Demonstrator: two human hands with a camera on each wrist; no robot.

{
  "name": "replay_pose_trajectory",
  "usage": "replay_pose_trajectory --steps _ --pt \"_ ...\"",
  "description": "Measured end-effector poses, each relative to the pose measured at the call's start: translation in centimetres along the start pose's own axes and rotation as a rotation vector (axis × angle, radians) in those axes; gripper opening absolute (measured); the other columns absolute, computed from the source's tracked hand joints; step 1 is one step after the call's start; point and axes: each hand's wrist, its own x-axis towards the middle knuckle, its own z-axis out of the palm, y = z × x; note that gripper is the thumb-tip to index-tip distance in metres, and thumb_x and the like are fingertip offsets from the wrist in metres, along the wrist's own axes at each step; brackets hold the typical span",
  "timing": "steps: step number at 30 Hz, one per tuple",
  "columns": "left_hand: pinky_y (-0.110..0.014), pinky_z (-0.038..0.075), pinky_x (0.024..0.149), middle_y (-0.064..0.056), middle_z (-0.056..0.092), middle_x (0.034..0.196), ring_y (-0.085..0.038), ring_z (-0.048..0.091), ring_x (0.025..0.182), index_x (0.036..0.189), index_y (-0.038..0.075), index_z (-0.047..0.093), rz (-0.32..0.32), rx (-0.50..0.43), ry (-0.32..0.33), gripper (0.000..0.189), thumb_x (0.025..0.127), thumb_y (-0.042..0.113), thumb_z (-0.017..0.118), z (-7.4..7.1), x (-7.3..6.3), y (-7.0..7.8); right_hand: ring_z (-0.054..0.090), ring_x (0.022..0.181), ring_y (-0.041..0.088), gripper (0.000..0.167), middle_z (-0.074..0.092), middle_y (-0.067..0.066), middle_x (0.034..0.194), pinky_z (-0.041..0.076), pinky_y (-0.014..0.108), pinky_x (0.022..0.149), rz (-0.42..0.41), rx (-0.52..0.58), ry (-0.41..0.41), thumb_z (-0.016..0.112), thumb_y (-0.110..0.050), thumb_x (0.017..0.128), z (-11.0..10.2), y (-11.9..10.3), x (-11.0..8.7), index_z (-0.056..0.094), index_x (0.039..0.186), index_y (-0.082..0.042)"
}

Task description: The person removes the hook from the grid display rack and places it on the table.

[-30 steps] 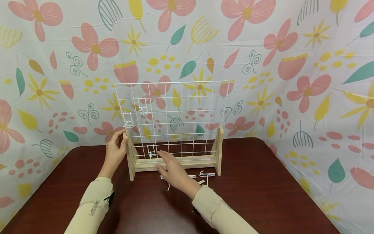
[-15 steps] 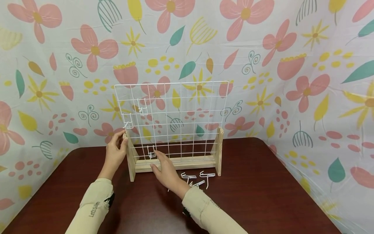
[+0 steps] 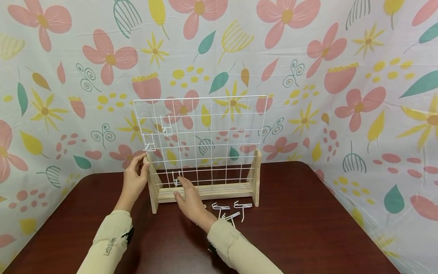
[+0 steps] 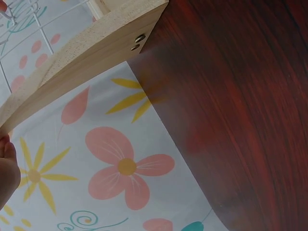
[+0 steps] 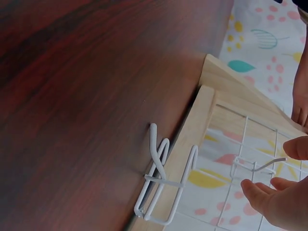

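Note:
A white wire grid panel (image 3: 212, 133) stands upright in a wooden stand (image 3: 205, 191). My left hand (image 3: 135, 179) grips the top of the stand's left upright (image 3: 152, 186) between thumb and fingers. White wire hooks hang on the grid: an upper hook (image 3: 167, 130), a hook at the left edge (image 3: 149, 147) and a lower hook (image 5: 255, 166). My right hand (image 3: 191, 201) is at the lower hook, thumb and fingers apart on either side of its prong; whether they touch it is unclear. In the left wrist view, only part of the left hand (image 4: 7, 168) shows.
Several loose white hooks lie on the dark red-brown table (image 3: 291, 228) before the stand, among them a right-hand hook (image 3: 243, 206) and a front hook (image 3: 231, 216). One is partly hidden by my right hand. A floral cloth (image 3: 308, 95) hangs behind the table.
My right hand has moved left along the front of the grid to the lower hook, uncovering loose hooks on the table. My left hand stays on the upright.

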Motion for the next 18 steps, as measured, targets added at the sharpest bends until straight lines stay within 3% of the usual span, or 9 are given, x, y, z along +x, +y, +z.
replay_pose_trajectory --steps 3,9,18 --pt "-0.004 0.04 0.078 -0.035 0.054 0.122 -0.033 0.053 0.109 0.133 -0.013 0.046 0.014 -0.001 -0.011 0.036 0.098 -0.004 0.048 -0.1 -0.2 1.0 0.046 0.127 0.033 0.046 0.047 0.024 0.138 0.039 0.042 0.104 0.01 -0.01 0.018 0.06 -0.007 0.095 0.3 -0.1 0.1 0.046 0.137 0.006" --pt "-0.004 0.039 0.08 -0.036 0.054 0.121 -0.036 0.053 0.111 0.132 -0.015 0.046 0.021 -0.015 -0.015 0.036 0.097 -0.005 0.049 -0.1 -0.2 1.1 0.047 0.126 0.034 0.044 0.048 0.024 0.137 0.04 0.042 0.104 0.017 -0.032 0.045 0.059 -0.007 0.095 0.7 -0.1 0.4 0.047 0.135 0.006" --pt "-0.005 0.04 0.078 -0.033 0.056 0.122 -0.027 0.054 0.106 0.133 -0.013 0.047 -0.001 -0.008 -0.005 0.036 0.097 -0.004 0.049 -0.1 -0.1 1.1 0.046 0.127 0.035 0.042 0.047 0.025 0.137 0.041 0.041 0.103 0.034 -0.1 0.06 0.057 -0.009 0.097 1.6 -0.6 0.8 0.048 0.135 0.007"
